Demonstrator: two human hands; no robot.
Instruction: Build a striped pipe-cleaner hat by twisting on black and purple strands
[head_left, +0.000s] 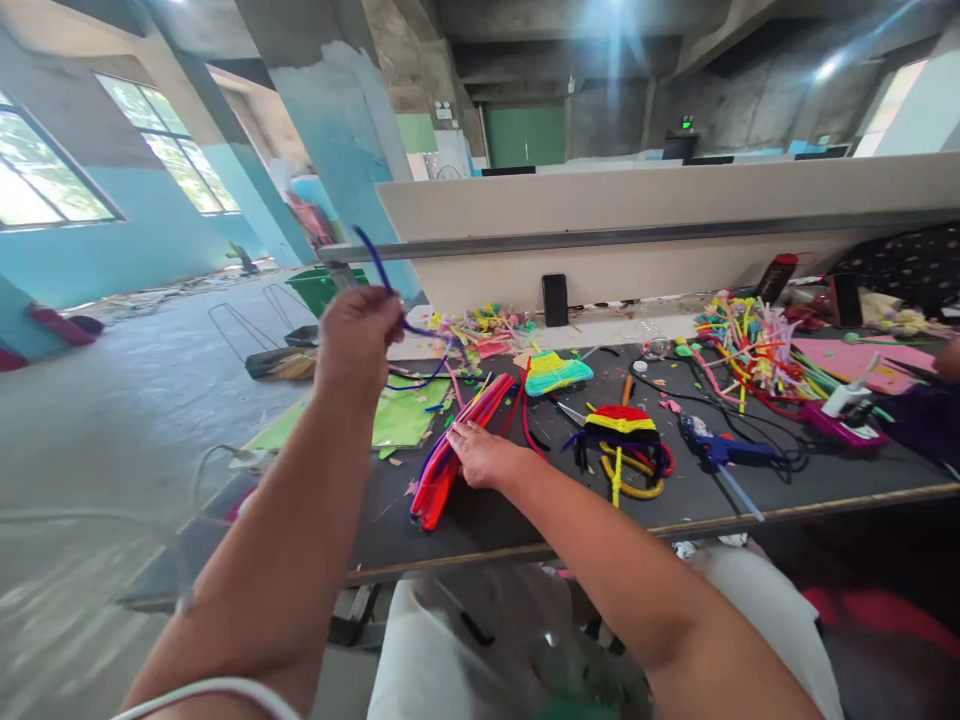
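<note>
Raised above the left part of the table, my left hand (356, 335) is closed on a dark blue pipe cleaner (373, 258). One end of it points up, and the rest trails down to the right in a bend. A bundle of pipe cleaners (435, 488), mostly red with some blue and yellow, lies on the table in what looks like clear wrapping. On top of this bundle rests my right hand (484, 455), its fingers stretched out flat across it. Just beyond are a yellow and turquoise pipe-cleaner piece (556, 373) and a red, yellow and black one (621, 425).
A blue glue gun (724, 445) with its cord lies to the right. Colourful pipe-cleaner scraps (754, 345) are heaped behind it. A phone (555, 300) leans against the back panel. Green sheets (405, 410) lie on the left. Another person's hand (949, 360) shows at the right edge.
</note>
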